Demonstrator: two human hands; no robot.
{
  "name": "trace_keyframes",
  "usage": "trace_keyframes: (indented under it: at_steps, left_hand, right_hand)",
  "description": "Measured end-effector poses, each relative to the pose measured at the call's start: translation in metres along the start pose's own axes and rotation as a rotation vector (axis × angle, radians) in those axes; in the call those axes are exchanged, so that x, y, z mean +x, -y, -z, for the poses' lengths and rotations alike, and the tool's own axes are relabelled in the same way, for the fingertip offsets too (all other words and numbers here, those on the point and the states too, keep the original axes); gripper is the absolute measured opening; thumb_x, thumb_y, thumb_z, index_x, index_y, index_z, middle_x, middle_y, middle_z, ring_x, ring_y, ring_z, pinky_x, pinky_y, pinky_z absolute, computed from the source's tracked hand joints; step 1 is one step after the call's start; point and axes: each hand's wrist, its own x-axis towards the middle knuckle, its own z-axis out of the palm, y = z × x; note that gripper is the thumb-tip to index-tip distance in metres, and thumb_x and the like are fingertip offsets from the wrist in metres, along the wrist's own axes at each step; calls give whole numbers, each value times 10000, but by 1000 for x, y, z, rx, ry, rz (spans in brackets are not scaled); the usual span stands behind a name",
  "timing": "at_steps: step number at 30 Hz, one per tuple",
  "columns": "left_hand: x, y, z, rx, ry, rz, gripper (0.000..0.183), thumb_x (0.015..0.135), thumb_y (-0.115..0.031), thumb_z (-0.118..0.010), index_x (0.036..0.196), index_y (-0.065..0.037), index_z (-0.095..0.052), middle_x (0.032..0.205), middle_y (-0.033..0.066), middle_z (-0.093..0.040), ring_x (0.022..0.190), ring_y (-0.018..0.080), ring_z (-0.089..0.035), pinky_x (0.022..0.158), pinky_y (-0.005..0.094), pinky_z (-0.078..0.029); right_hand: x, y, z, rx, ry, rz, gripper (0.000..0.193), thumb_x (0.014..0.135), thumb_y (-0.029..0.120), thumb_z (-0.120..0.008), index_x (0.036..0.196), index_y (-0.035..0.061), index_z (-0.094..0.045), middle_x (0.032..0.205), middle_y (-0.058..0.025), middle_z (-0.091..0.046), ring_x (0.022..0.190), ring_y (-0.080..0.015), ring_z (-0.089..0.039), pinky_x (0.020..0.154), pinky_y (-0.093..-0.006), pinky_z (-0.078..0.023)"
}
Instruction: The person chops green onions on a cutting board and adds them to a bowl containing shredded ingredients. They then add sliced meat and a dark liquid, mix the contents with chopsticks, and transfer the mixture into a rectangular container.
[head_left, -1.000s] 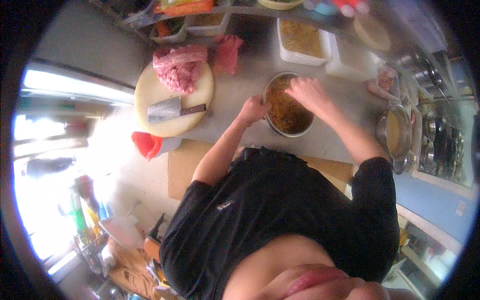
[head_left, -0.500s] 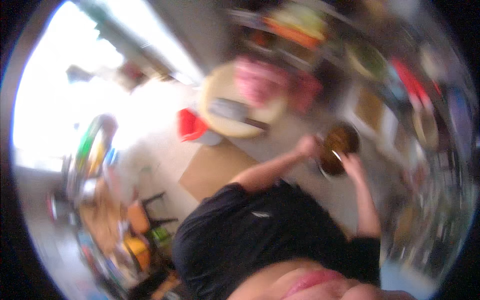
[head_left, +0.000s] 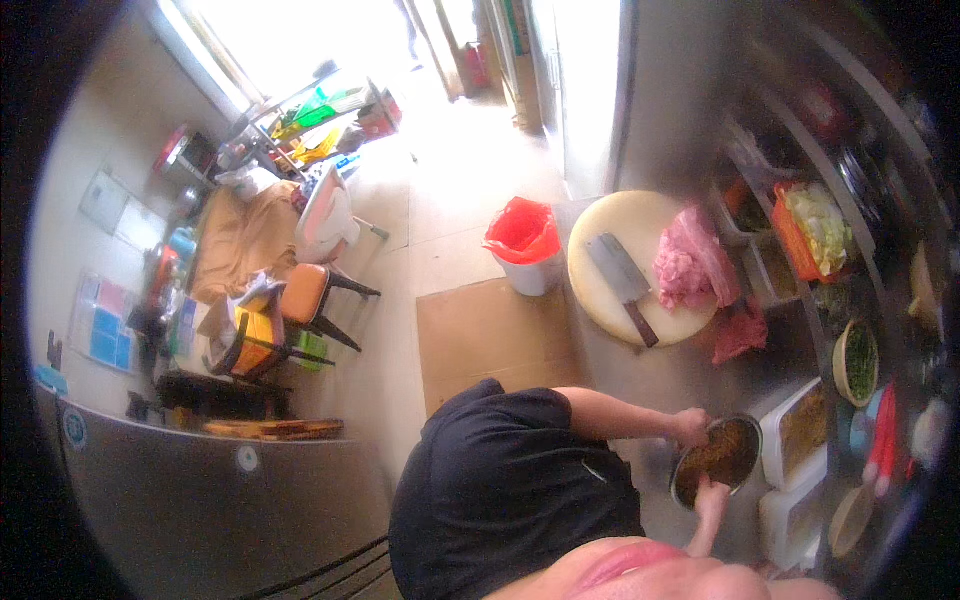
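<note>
A round metal bowl (head_left: 682,494) holds brown, crumbly-looking food (head_left: 733,447) over the steel worktop. My left hand (head_left: 691,427) is closed on the bowl's rim at its left side. Reaching in over the near edge, my right hand (head_left: 711,493) has its fingers curled down at the brown food. What those fingers hold, if anything, is too small and blurred to name. Beyond the bowl lies a round pale chopping board (head_left: 597,305), bearing a cleaver (head_left: 620,268) with a dark handle and a heap of raw pink meat (head_left: 688,268).
White tubs (head_left: 800,433) of brown food stand right of the bowl. Shelving farther right carries an orange basket (head_left: 797,250) of leafy vegetables and a bowl of greens (head_left: 856,362). A red-lined bin (head_left: 525,240) and flat cardboard (head_left: 490,340) are on the floor; a chair (head_left: 308,296) stands left.
My view has swung right and sharpened, so the board and bowl sit farther right and lower in it. Both hands remain at the bowl. A bright, thin object seen by my right hand no longer shows.
</note>
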Motion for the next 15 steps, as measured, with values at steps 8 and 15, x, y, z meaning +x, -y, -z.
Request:
trace_keyframes:
  at_steps: [8, 15]
  left_hand:
    - [6, -4, 5, 84, 13, -107, 272, 697, -161, -577, 884, 11, -673, 745, 172, -669, 585, 281, -675, 494, 389, -578]
    - [-7, -13, 13, 88, 51, -53, 276, 710, -176, -601, 914, -4, -672, 772, 174, -674, 626, 283, -681, 524, 385, -583]
  right_hand:
    - [-25, 60, 99, -385, -37, 188, 422, 767, 392, -707, 775, -27, -658, 762, -241, -638, 743, -412, -621, 654, -500, -475]
    - [-9, 42, 86, -522, -223, 210, 448, 842, 457, -620, 844, 9, -607, 792, -199, -641, 789, -395, -625, 660, -513, -479]
